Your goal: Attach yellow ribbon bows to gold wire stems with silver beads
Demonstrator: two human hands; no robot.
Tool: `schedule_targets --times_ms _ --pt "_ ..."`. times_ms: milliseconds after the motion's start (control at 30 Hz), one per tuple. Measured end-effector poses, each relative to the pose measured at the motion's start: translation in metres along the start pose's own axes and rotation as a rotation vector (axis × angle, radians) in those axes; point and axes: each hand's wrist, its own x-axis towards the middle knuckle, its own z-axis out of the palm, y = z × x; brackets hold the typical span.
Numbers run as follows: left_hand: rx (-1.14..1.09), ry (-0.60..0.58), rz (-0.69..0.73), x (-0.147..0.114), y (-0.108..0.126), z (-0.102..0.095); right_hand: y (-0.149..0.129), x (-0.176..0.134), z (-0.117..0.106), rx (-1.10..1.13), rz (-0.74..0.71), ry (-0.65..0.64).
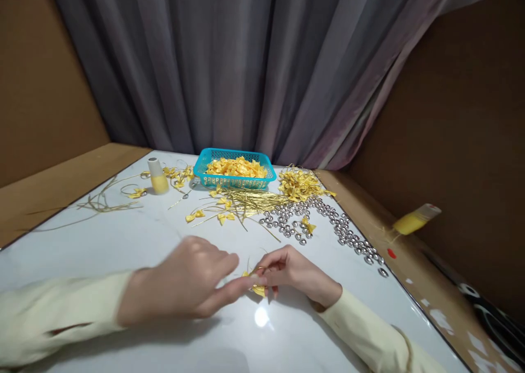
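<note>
Left hand (186, 280): motion-blurred, reaching across with a finger extending to the yellow bow (258, 291); whether it is gripping, cannot tell. Right hand (293, 274): pinching the bow between thumb and fingertips, a thin gold strand showing there. The bow is sitting between the two hands, over the near middle of the surface (303, 345). Handling, as judged: likely very light, soft and easily creased in its loops, slightly slick; the gathered middle is offering the surest hold. The surface is showing white, glossy and faintly veined, and is reflecting a lamp. On the brown ledge at right, white scraps (441, 319) and a black-handled tool (492, 313) are lying. Farther off, small silver pieces (353, 239) are spreading along the right side; loose bows (225, 218) are lying beside a bundle of gold strands (258, 200). A pile of tied bows (301, 184) is resting behind the silver pieces. A bottle with yellow contents (159, 181) is standing at left. A blue basket (233, 184) is holding many more bows. Brown panels (463, 99) are flanking both sides; a grey-purple curtain (229, 61) is closing the back
</note>
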Motion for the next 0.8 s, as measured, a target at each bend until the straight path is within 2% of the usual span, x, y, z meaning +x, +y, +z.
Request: schedule_targets --times_ms 100,200,300,433,533,633,800 --pt "0.154 0.066 0.187 0.027 0.004 0.035 -0.002 -0.002 0.002 -0.016 -0.01 0.018" --pt "0.06 0.072 0.183 0.036 -0.002 0.04 -0.004 -0.003 0.004 -0.015 -0.002 0.045" --pt "-0.211 -0.015 0.087 0.036 -0.004 0.032 -0.004 -0.002 0.007 -0.001 -0.015 0.058" --pt "-0.558 -0.108 -0.117 0.039 -0.002 0.031 -0.001 -0.001 0.009 0.013 -0.055 0.081" --pt "-0.723 -0.248 -0.245 0.043 -0.005 0.034 0.002 -0.001 0.008 -0.016 -0.094 0.093" --pt "-0.838 -0.388 -0.281 0.045 -0.008 0.035 0.004 -0.001 0.009 -0.042 -0.118 0.091" --pt "-0.889 -0.449 -0.254 0.048 -0.011 0.032 0.003 -0.003 0.011 -0.067 -0.161 0.099"
